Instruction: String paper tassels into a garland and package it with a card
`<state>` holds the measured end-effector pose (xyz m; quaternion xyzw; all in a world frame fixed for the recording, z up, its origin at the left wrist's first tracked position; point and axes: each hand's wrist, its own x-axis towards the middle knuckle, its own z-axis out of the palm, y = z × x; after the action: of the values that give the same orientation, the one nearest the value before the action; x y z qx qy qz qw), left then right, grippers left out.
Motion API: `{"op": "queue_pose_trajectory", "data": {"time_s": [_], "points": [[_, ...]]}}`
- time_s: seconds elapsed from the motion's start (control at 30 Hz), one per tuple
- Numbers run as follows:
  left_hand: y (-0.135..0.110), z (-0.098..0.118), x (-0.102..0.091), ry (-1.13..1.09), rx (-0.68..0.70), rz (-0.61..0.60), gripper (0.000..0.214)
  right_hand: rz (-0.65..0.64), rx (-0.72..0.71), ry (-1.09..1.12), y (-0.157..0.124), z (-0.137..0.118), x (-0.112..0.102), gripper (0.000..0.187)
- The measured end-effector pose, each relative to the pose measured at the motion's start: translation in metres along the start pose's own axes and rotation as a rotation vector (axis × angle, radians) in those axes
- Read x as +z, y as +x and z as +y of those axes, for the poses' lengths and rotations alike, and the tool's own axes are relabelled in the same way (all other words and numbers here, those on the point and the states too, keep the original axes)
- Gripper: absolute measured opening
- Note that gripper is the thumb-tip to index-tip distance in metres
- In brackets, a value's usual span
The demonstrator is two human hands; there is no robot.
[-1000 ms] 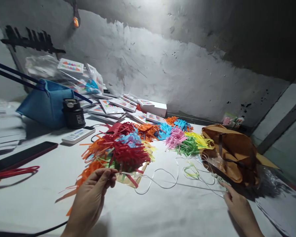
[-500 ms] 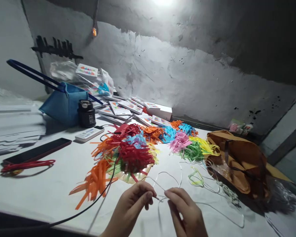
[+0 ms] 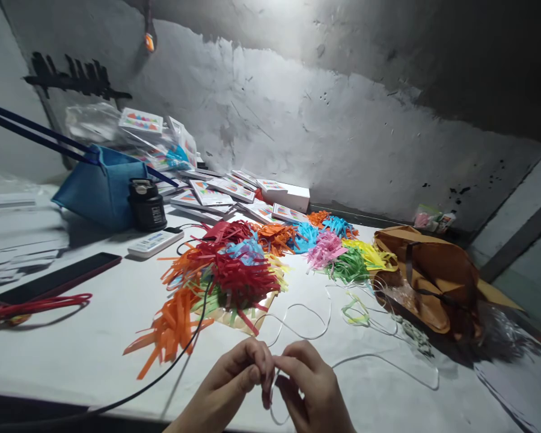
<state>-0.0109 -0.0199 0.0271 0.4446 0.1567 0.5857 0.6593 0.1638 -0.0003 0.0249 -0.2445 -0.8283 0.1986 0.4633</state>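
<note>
A thin white cord (image 3: pixel 373 355) runs in loose loops over the white table and up into my hands. My left hand (image 3: pixel 234 380) is closed, its thumb and curled fingers gripping the cord near the table's front edge. Touching it at the fingertips, my right hand (image 3: pixel 311 385) pinches the same cord, and a small loop hangs below between the two. The exact spot where the cord is gripped is hidden by the fingers. Just beyond lie red paper tassels (image 3: pixel 247 276) and an orange tassel (image 3: pixel 174 322), with a strip of red reaching toward my hands.
Pink (image 3: pixel 325 249), green and yellow tassels lie further back. A brown bag (image 3: pixel 437 282) stands at right. Flat printed boxes (image 3: pixel 211 195) pile up behind. On the left are a phone (image 3: pixel 56 279), a power bank (image 3: pixel 155 242), a black bottle (image 3: pixel 146 204) and a blue bag (image 3: pixel 103 186). A black cable (image 3: pixel 162 379) crosses the front.
My hands have come together, fingertips now touching, and a cord loop hangs below them. The reddish tip by my left fingers is no longer visible. The view has shifted slightly right.
</note>
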Motion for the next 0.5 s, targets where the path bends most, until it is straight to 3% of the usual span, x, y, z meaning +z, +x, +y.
{"op": "queue_pose_trajectory", "data": {"time_s": [0.13, 0.27, 0.33, 0.4, 0.5], "points": [[0.002, 0.001, -0.005, -0.053, -0.024, 0.075, 0.018, 0.070, 0.012, -0.039, -0.004, 0.007, -0.010, 0.018], [0.009, 0.015, -0.017, -0.025, 0.043, 0.364, 0.027, 0.198, 0.264, -0.152, -0.017, 0.039, -0.056, 0.024], [0.014, 0.026, -0.024, 0.015, 0.107, 0.546, 0.035, 0.254, 0.494, -0.299, -0.031, 0.065, -0.099, 0.031], [0.020, 0.035, -0.032, 0.038, 0.159, 0.684, 0.041, 0.341, 0.751, -0.526, -0.053, 0.092, -0.155, 0.034], [0.030, 0.040, -0.047, 0.074, 0.238, 0.824, 0.041, 0.428, 0.952, -0.662, -0.094, 0.127, -0.249, 0.030]]}}
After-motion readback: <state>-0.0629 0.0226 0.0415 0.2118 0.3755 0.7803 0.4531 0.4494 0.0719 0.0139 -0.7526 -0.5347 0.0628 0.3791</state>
